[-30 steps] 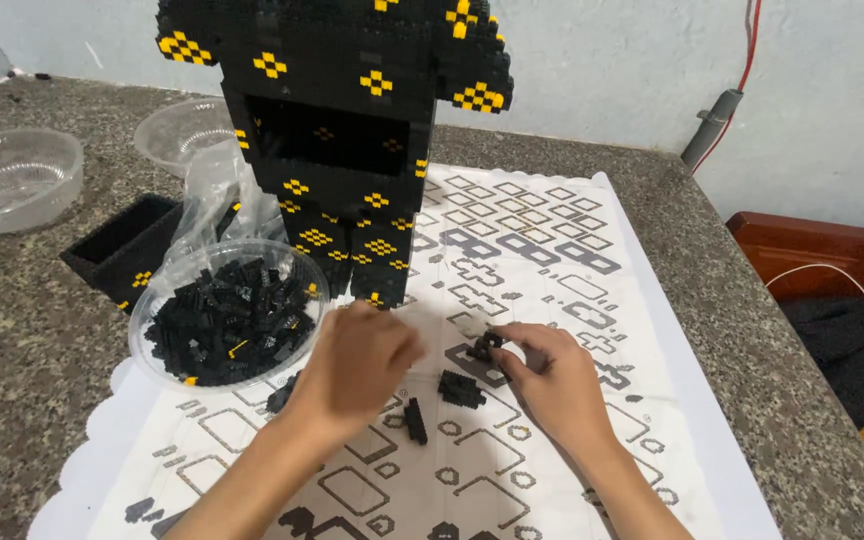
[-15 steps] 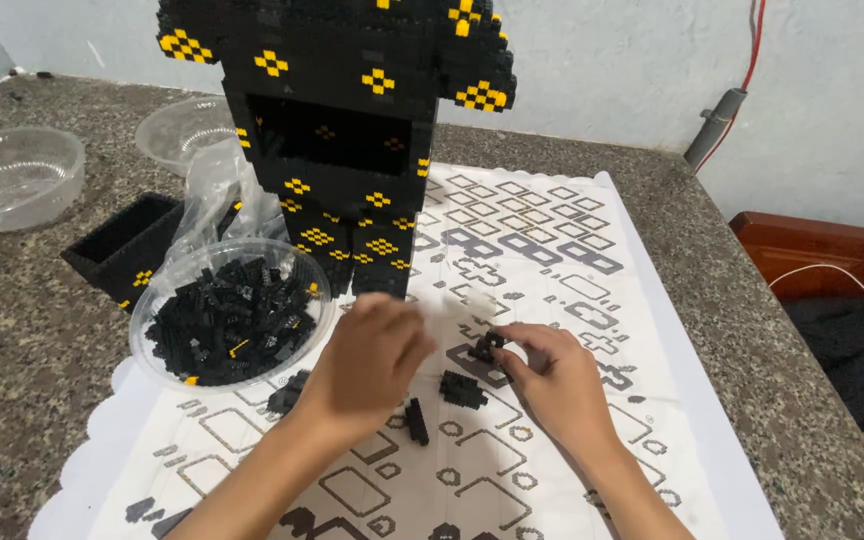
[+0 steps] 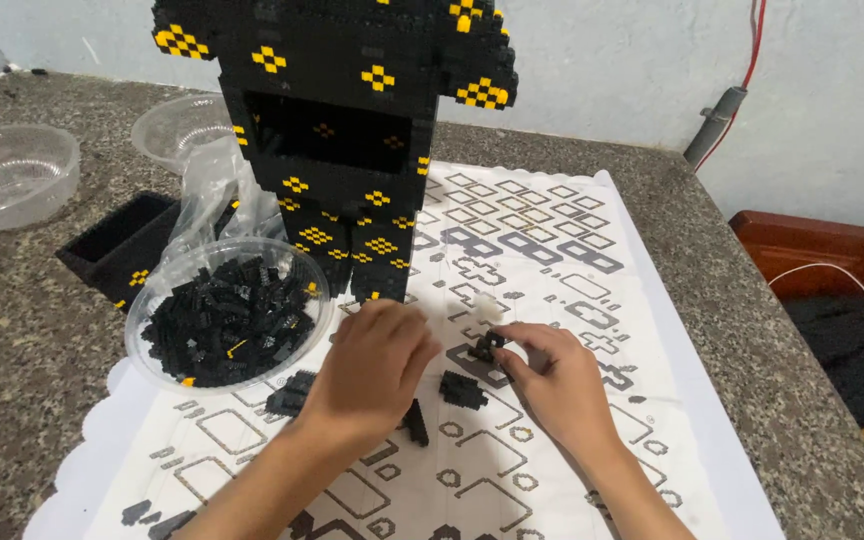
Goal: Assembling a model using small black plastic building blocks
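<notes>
Black small brick cluster (image 3: 485, 346) pinched in my right hand (image 3: 560, 385), fingertips closed on it, at about 5 o'clock from the tall black-and-yellow brick figure (image 3: 337, 140) on the patterned white cloth (image 3: 552, 250). My left hand (image 3: 372, 365) hovers palm down, fingers curled loosely, over loose black pieces (image 3: 460, 388); I cannot tell if it grips anything. Looks like sub-assembly: joining small bricks before they go on the figure. Next move calls for a fine press fit, both hands steadying. Clear bowl of black bricks (image 3: 224, 318) sits at 9 o'clock of the left hand, close. Open cloth runs toward 2 o'clock; counter edge (image 3: 752, 300) lies at 3 o'clock. Empty clear bowls (image 3: 12, 175) sit far off at 10 o'clock.
</notes>
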